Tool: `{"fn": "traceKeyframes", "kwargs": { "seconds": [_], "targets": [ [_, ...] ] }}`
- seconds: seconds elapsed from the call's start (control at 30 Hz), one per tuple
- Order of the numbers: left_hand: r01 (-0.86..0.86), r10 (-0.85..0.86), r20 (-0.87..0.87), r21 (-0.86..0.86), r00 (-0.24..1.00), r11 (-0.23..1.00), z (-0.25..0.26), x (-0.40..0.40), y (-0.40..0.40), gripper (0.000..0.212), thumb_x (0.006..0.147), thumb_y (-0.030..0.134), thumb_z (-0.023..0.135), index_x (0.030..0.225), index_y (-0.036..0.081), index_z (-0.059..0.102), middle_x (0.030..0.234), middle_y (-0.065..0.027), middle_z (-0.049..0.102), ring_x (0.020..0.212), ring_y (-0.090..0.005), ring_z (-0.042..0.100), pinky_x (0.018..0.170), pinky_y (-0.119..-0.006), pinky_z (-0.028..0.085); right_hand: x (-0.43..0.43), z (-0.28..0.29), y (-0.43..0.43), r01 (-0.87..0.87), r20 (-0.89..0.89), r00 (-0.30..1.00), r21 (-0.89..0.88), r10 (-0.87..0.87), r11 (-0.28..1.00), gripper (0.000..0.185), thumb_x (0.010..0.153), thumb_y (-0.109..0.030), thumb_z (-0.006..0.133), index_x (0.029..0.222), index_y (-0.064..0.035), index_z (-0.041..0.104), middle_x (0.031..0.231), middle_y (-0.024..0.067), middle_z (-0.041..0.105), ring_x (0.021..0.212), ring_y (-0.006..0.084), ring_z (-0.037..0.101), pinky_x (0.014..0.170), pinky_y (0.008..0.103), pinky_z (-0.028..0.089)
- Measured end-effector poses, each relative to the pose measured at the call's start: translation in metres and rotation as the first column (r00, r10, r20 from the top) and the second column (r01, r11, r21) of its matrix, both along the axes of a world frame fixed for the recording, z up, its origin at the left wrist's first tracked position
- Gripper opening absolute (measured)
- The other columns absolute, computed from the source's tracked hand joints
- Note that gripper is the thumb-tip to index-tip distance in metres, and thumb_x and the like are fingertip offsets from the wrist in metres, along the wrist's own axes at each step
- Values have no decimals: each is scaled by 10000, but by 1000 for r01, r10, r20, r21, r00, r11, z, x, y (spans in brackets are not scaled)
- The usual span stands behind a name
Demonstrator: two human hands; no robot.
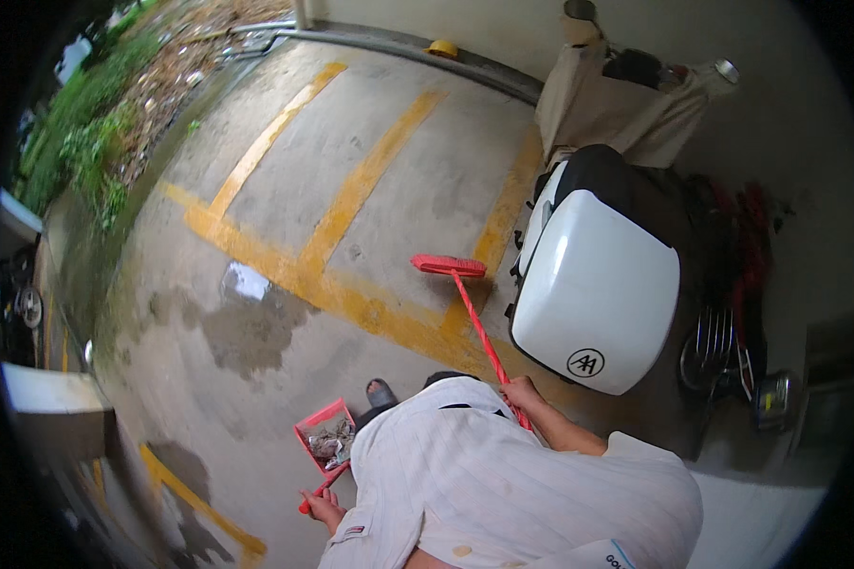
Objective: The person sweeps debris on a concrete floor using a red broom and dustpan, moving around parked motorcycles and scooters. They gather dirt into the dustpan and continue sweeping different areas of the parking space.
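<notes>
My right hand (521,395) grips the red handle of a broom (475,313) in front of my body. The broom's wide red head (448,265) is out ahead, over or on the concrete close to a yellow line; contact cannot be told. Low on my left side, my left hand (322,506) is closed around the handle of a red dustpan (314,455). Grey debris (331,442) with crumpled scraps lies in the pan. My sandalled foot (379,392) shows beside it, while my white shirt hides the other foot.
A parked motorcycle with a white top box (601,284) stands at right, partly under a beige cover (626,114). Yellow lines (370,171) mark the concrete floor. A wet patch (249,331) lies left of centre. Pipes (398,53) and a yellow object (443,48) lie along the wall.
</notes>
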State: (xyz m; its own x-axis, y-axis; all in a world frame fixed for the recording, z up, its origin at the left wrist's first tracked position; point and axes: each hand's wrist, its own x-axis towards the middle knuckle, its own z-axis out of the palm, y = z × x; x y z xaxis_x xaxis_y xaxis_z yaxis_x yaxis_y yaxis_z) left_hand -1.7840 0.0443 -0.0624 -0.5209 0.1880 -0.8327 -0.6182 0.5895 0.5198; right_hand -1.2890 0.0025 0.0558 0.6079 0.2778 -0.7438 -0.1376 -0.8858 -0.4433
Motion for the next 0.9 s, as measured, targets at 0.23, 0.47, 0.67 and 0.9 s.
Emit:
{"fn": "traceKeyframes", "kwargs": {
  "seconds": [0.23,0.47,0.67,0.9],
  "targets": [
    [273,-275,-28,240,961,932,-28,-5,170,556,804,449,542,1204,109,359,1084,-148,505,972,-297,527,833,-433,415,-32,0,66,61,114,991,60,-67,996,135,682,-115,588,639,12,603,580,78,582,482,153,540,458,298,425],
    [305,-305,-53,316,951,898,9,50,352,556,795,475,549,1136,67,390,1030,-138,534,935,-288,552,819,-399,440,-23,-20,141,259,-23,966,84,-257,962,145,709,-133,571,658,1,582,577,75,566,457,167,525,434,317,415],
    [264,-283,-1,365,959,893,66,99,495,557,804,491,522,1096,32,396,1005,-140,530,929,-292,552,842,-390,424,14,-31,226,246,87,964,86,-253,966,165,714,-136,491,668,0,573,549,103,561,460,211,559,431,337,447],
    [386,-431,29,391,902,835,62,186,620,521,788,513,535,1076,90,438,860,-84,558,760,-238,581,765,-374,450,72,-47,293,321,3,946,142,-325,936,114,742,-120,490,701,-20,526,496,55,495,407,162,488,369,303,393]
  ]
}}
